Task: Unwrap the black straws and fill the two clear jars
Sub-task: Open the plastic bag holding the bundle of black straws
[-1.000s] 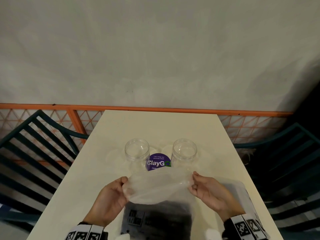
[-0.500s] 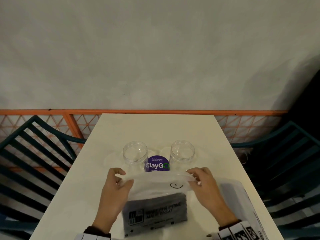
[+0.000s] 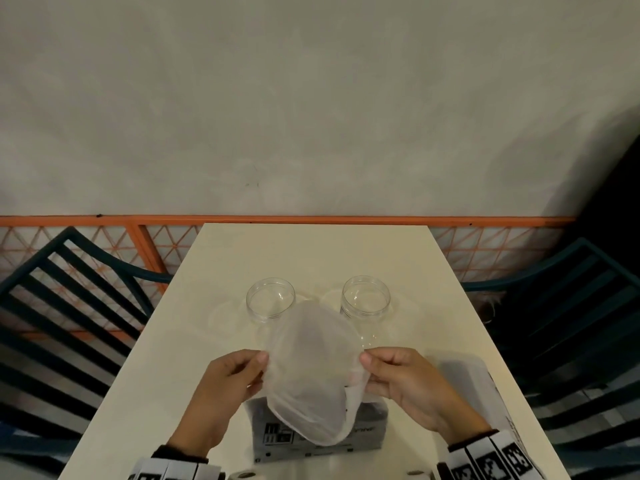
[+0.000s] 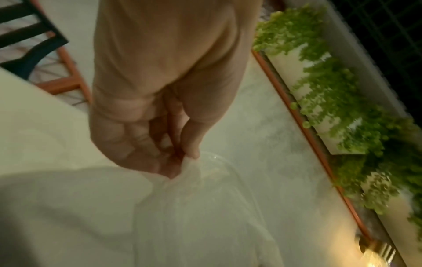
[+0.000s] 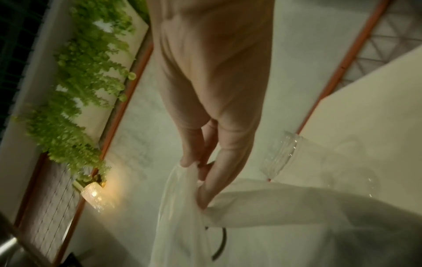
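Two clear empty jars stand upright mid-table, the left jar [image 3: 270, 304] and the right jar [image 3: 365, 299]. In front of them I hold a translucent plastic bag [image 3: 313, 372] by its mouth, spread into a wide loop. My left hand [image 3: 239, 372] pinches the bag's left edge [image 4: 189, 168]; my right hand [image 3: 391, 372] pinches its right edge [image 5: 182, 178]. The bag's lower part [image 3: 318, 434] rests on the table, dark inside, with a printed label. No single straw is plainly visible. The right jar [image 5: 280, 157] shows beside my right fingers.
The cream table [image 3: 311, 258] runs back to a grey wall with an orange rail [image 3: 277, 220]. Dark slatted chairs stand at the left [image 3: 69, 289] and right [image 3: 571, 306]. Another plastic packet [image 3: 485, 386] lies under my right wrist.
The bag's mouth, held flat and wide before, is now pulled up into a tall open loop that covers the purple sticker between the jars. Both hands have drawn closer to me.
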`<state>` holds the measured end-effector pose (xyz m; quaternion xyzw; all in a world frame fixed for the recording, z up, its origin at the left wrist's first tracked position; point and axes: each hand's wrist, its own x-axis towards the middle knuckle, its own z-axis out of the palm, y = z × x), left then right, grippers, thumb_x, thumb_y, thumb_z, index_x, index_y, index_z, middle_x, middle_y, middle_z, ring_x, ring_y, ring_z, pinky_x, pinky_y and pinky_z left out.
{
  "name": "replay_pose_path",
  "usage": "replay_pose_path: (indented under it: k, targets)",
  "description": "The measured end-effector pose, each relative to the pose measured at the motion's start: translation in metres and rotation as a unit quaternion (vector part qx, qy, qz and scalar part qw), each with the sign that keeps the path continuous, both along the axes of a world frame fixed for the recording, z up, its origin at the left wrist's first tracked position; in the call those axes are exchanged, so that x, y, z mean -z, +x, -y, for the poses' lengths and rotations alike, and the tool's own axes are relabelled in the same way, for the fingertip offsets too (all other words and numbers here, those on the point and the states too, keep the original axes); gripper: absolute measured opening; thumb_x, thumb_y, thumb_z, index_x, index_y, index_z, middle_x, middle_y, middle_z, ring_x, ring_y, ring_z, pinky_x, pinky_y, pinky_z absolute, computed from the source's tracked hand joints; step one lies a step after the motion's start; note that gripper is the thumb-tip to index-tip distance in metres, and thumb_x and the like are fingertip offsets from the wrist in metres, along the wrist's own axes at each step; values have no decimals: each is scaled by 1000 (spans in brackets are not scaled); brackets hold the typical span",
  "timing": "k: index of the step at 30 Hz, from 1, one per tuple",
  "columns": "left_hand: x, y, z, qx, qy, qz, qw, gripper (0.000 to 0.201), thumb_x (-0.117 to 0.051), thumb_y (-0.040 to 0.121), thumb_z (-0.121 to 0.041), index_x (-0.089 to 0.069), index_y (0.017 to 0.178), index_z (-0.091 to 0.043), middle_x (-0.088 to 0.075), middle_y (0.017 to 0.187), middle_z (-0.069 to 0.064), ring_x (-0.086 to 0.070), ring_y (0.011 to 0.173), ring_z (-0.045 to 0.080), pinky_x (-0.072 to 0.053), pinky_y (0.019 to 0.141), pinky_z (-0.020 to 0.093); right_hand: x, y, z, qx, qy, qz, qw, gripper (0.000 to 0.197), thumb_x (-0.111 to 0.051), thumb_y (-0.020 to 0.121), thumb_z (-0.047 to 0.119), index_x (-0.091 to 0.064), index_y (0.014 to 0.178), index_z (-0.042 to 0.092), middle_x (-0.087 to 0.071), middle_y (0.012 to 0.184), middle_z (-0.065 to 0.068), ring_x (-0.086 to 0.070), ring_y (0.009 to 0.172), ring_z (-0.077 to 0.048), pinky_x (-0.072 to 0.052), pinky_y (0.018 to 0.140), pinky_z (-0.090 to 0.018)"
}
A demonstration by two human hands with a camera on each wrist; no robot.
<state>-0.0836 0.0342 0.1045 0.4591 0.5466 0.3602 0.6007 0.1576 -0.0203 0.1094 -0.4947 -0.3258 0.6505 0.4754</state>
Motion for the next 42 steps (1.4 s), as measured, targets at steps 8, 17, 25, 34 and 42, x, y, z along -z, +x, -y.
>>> replay_pose_path:
  k: [8, 17, 25, 34, 42]
  targets:
    - [3, -7, -3, -27, -194, 256, 947, 32, -67, 80, -18, -65, 99, 6, -74, 86, 19, -72, 75, 28, -61, 58, 37, 1, 10, -3, 66, -118, -234, 963, 26, -44, 84, 9, -64, 94, -4, -73, 77, -17, -70, 65, -23, -59, 63, -33]
    - [0, -8, 5, 43, -53, 69, 995, 54, -75, 63, -1, -53, 108, -19, -55, 103, 15, -60, 87, 27, -53, 78, 35, 13, 7, 3, 22, -61, -82, 995, 42, -66, 80, 35, -54, 111, 9, -65, 87, -12, -62, 74, -21, -49, 70, -33]
    - [5, -18, 6, 49, 147, -276, 948, 15, -75, 71, -13, -63, 79, -19, -65, 83, 1, -64, 67, 16, -46, 55, 14, 17, 16, -1, 126, 50, 388, 912, 24, -54, 88, 4, -66, 93, 25, -50, 84, 0, -57, 74, -15, -58, 69, -29]
    - [17, -9, 5, 108, -5, -134, 985, 13, -77, 67, -15, -76, 80, -12, -76, 83, 6, -68, 81, 20, -50, 78, 31, 19, -10, 4, 106, 23, 183, 977, 8, -65, 83, 11, -66, 82, 3, -71, 80, -19, -65, 72, -25, -55, 68, -38]
    - [28, -11, 3, 18, -133, -21, 991, 21, -51, 89, -11, -66, 76, -3, -52, 58, 4, -43, 52, 14, -39, 47, 21, 23, 6, -2, 91, -127, -137, 978, 19, -41, 90, -5, -55, 85, 7, -69, 64, -10, -65, 53, -21, -56, 47, -32]
